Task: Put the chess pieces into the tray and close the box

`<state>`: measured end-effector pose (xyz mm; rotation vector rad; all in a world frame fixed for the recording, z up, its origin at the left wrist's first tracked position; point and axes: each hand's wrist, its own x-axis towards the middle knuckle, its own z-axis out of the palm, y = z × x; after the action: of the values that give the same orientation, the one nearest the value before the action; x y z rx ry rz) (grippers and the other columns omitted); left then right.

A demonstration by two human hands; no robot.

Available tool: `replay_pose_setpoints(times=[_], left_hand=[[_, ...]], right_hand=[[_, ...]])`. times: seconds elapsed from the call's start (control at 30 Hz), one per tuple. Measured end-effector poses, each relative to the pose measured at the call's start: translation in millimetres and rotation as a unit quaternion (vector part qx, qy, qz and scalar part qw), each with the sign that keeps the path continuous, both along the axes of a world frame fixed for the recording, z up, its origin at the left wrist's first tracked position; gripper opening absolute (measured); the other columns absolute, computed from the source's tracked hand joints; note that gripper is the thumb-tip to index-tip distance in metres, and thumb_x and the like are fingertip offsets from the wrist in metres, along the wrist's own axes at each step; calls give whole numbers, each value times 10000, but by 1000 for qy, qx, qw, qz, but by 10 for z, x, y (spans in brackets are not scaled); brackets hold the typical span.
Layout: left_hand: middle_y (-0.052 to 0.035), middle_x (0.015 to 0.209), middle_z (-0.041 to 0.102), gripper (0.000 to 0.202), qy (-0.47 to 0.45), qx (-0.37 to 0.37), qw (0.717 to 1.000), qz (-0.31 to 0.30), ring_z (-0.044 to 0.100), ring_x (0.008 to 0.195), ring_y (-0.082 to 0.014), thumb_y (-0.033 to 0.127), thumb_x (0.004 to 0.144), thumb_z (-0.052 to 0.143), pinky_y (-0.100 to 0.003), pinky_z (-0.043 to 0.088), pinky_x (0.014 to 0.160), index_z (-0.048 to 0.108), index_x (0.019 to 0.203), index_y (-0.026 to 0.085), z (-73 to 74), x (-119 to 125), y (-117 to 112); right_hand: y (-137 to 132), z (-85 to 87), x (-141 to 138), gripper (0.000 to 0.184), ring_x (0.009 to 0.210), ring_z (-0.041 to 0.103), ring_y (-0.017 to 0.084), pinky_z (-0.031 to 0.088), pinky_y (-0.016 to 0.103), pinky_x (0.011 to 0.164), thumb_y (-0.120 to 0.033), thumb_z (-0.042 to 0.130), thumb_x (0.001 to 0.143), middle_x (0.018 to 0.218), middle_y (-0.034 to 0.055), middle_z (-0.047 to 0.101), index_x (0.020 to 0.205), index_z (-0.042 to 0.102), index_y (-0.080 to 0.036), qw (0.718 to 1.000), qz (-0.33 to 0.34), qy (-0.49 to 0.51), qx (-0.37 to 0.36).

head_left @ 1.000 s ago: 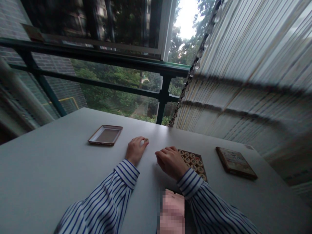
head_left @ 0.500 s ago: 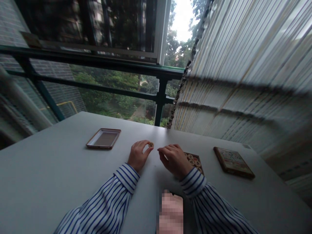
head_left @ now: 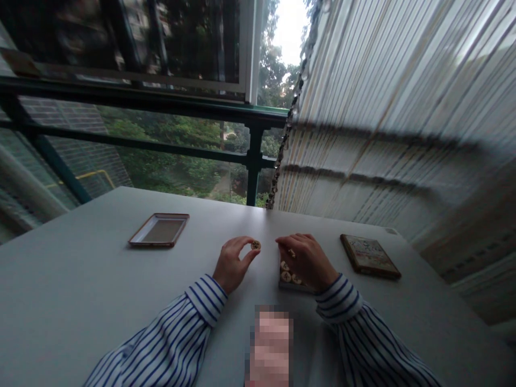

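My left hand [head_left: 233,262] pinches a small round wooden game piece [head_left: 255,245] between thumb and forefinger, held just above the grey table [head_left: 80,290]. My right hand [head_left: 308,259] lies curled over a flat box of round pieces [head_left: 289,278], covering most of it; several pieces show at its left edge. A small piece seems to sit at its fingertips, but I cannot make it out. Both arms wear blue-striped white sleeves.
An empty brown tray [head_left: 158,230] lies at the table's left rear. A printed box lid [head_left: 369,255] rests to the right of my right hand. A dark railing [head_left: 250,156] and glass stand behind the table; a pale striped curtain [head_left: 395,123] hangs at the right.
My left hand has lifted the piece and carried it slightly right. My right hand has shifted back over the box of pieces, hiding more of it. The view has turned a little rightward.
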<state>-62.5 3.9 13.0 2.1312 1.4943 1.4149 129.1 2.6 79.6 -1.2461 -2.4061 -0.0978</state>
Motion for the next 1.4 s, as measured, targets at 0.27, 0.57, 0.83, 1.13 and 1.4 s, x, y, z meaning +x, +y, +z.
replay_pose_setpoints(times=[0.27, 0.57, 0.83, 1.13, 1.4], left_hand=[[-50, 939, 628, 234, -21, -21, 999, -27, 561, 906, -179, 355, 769, 541, -334, 424, 839, 581, 929, 190, 69, 195, -77], [-61, 951, 625, 241, -39, -29, 998, -43, 559, 914, -189, 354, 770, 538, -352, 421, 840, 585, 934, 185, 111, 452, -36], [-52, 934, 633, 218, -49, -26, 995, -79, 565, 898, -184, 337, 763, 550, -341, 429, 829, 596, 922, 195, 108, 625, 44], [-44, 934, 652, 223, -85, -87, 984, -133, 585, 890, -176, 297, 730, 584, -314, 446, 818, 615, 923, 191, 200, 791, 179], [-35, 829, 649, 228, -155, -151, 961, -172, 603, 774, -156, 265, 687, 610, -296, 474, 751, 597, 896, 174, 195, 904, 224]], right_hand=[[-56, -60, 199, 187, 813, 579, 140, 357, 263, 757, -212, 470, 828, 851, 42, 662, 946, 613, -190, 1000, -11, 5, -16], [-46, -104, 412, 184, 765, 582, 140, 392, 261, 732, -230, 477, 823, 828, 43, 661, 928, 623, -190, 999, -36, 34, -11], [28, -118, 585, 220, 724, 589, 146, 437, 261, 691, -240, 451, 823, 802, 50, 658, 944, 624, -177, 993, -43, 107, -17], [71, -111, 678, 209, 724, 592, 142, 448, 256, 681, -241, 462, 816, 807, 43, 662, 927, 628, -179, 987, -45, 150, -23], [119, -55, 681, 221, 711, 591, 130, 450, 245, 661, -266, 465, 818, 814, 39, 666, 943, 626, -182, 987, -43, 150, -47]])
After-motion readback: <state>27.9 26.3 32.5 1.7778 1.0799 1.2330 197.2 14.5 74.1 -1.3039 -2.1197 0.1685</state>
